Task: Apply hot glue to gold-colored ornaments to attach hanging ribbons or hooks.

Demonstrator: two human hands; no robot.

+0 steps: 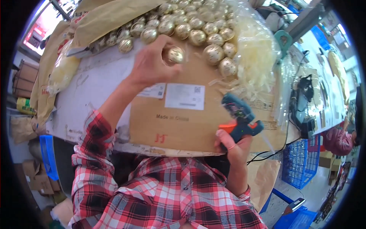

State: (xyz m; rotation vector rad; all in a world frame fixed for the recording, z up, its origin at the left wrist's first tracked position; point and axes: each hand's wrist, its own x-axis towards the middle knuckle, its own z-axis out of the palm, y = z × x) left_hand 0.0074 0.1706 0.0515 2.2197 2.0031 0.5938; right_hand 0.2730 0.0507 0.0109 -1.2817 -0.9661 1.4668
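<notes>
Over the cardboard sheet (148,121), my left hand (149,64) is curled round a shiny gold ball ornament (175,55), its thumb and fingers closed about it. My right hand (237,149) grips a dark teal hot glue gun (244,110) with an orange trigger, low over the sheet's right side. From the gun's back end a pale glue stick (267,144) pokes out. Several more gold balls (197,37) are heaped on the far part of the table, just beyond my left hand.
A clear plastic bag of pale yellowish pieces (256,57) lies right of the balls. Brown paper (114,24) covers the far left. A black cord (284,143) runs beside the gun. Blue crates (301,162) stand at the right. Another person in red (338,141) is at the far right.
</notes>
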